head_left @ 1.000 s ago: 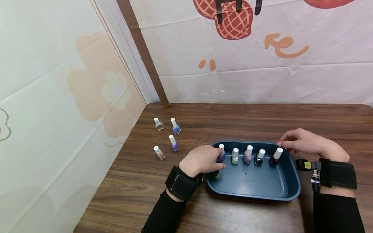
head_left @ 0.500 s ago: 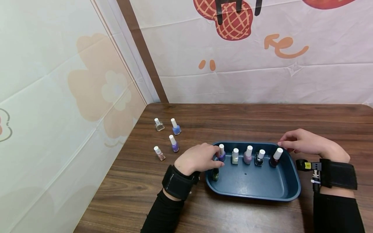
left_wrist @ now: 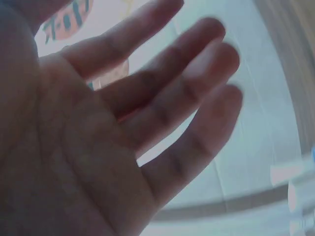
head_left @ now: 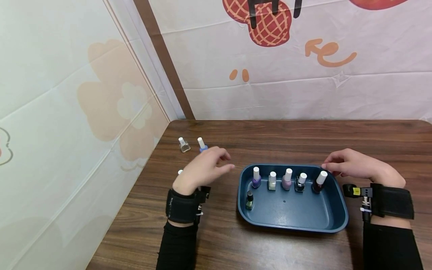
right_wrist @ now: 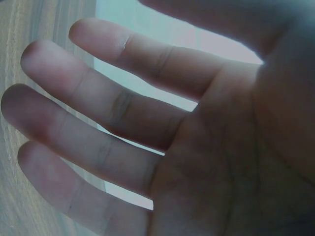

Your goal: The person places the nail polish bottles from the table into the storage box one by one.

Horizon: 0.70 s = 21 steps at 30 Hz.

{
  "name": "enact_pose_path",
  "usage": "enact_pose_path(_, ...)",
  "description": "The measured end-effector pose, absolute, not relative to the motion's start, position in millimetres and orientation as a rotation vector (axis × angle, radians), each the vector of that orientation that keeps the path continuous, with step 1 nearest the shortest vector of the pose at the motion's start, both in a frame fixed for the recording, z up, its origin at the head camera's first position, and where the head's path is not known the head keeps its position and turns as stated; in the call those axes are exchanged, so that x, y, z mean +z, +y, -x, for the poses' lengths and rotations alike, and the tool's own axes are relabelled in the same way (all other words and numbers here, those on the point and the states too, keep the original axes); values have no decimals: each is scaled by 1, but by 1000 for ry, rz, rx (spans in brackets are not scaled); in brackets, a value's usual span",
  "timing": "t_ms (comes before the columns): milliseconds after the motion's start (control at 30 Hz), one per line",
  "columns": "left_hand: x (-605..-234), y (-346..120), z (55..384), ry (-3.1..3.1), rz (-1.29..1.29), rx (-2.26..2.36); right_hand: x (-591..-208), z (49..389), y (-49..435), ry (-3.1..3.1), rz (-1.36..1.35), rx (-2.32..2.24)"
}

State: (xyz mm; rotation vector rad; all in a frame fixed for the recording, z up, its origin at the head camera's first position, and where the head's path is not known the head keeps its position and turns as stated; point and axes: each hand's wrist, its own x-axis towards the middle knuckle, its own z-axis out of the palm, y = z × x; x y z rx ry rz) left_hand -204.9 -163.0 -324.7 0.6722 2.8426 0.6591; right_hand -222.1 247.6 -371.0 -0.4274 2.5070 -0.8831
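Moved out of the blue tray (head_left: 293,213) since the earlier frame: left hand (head_left: 200,170), now above the table (head_left: 222,243), fingers loose, palm seen bare only from the left wrist, beside blurred, cut-off white shapes (left_wrist: 289,173). In the tray, green bottle (head_left: 249,202), then five white-capped bottles (head_left: 287,183). At its far corner, right hand (head_left: 362,167), relaxed, empty, contact unclear. Beyond, partly hidden, blue bottle (head_left: 201,143); clear bottle (head_left: 184,146).

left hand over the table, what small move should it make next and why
Probably reach the left hand towards the blue bottle: the hand holds nothing, and that bottle sits outside the tray, which has bare floor to spare.
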Motion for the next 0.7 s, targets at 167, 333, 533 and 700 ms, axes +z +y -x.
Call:
enact_pose_path(167,-323,-191,210,2980,-531,668,-371,223,246,2510,422,-868)
enact_pose_path(333,-326,-208,215,3045,-353,648,-372,223,245,2511,413,-857)
enact_pose_path(533,-333,-218,220,3039,-165,563,-373,222,244,2515,418,-854)
enact_pose_path(700,-341,-223,226,3015,-103,521,-372,221,242,2514,419,-854)
